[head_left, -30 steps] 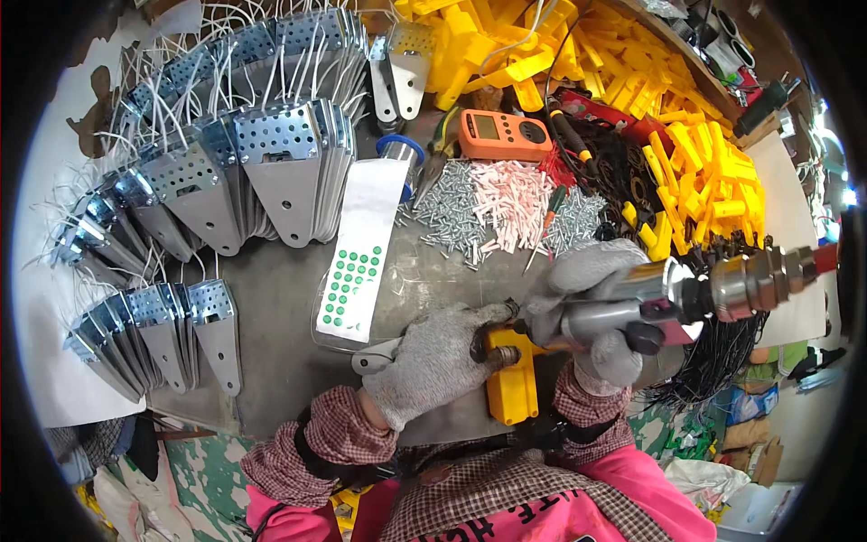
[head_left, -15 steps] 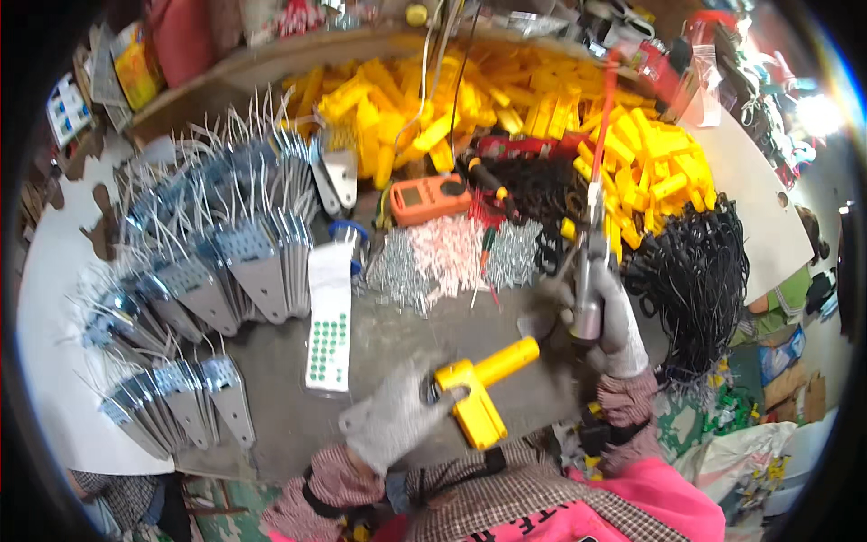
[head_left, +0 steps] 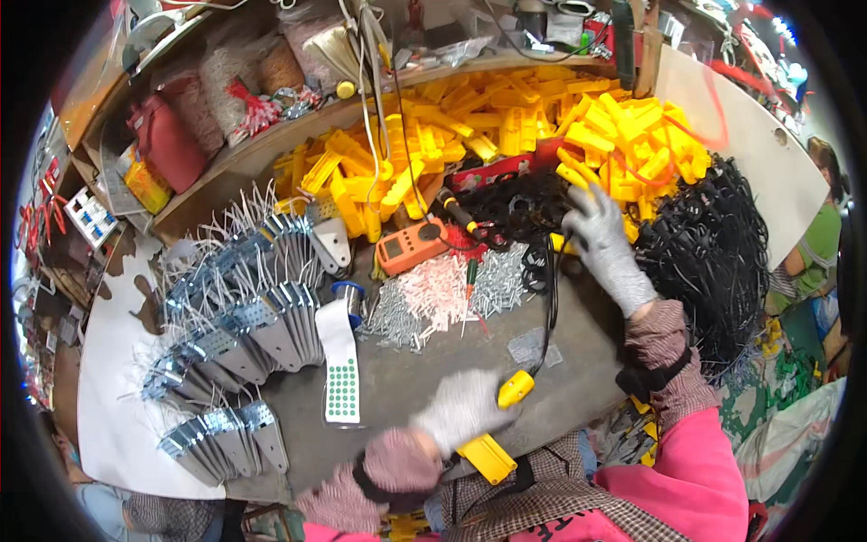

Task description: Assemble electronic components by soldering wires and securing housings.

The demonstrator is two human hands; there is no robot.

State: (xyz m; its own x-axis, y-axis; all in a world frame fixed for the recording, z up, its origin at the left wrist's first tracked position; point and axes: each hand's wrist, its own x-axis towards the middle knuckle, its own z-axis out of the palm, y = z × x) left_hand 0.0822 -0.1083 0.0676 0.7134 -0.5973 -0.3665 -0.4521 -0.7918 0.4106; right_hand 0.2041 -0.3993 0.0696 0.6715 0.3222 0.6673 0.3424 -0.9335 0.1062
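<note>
My left hand [head_left: 465, 411], in a pale grey work glove, is closed around a yellow plastic housing [head_left: 489, 460] near the table's front edge. The housing's rounded end shows past my fingers, and a black cable [head_left: 547, 312] runs up from it. Farther right, my gloved right hand [head_left: 605, 244] reaches out with its fingers apart. Its fingertips are at the edge of a heap of yellow plastic parts [head_left: 646, 135], beside a tangle of black cords [head_left: 709, 257]. Whether they touch a part is unclear.
Metal brackets with white wires [head_left: 239, 348] stand in rows at left. A strip of green stickers [head_left: 341, 370], an orange multimeter [head_left: 411, 246], a screwdriver [head_left: 470, 278] and piles of screws [head_left: 501, 280] lie mid-table. Wires hang from above. A person [head_left: 817, 208] is at far right.
My right hand has let go of the power screwdriver on its red hose and moved up to the yellow heap. My left hand has turned the housing. The view has shifted.
</note>
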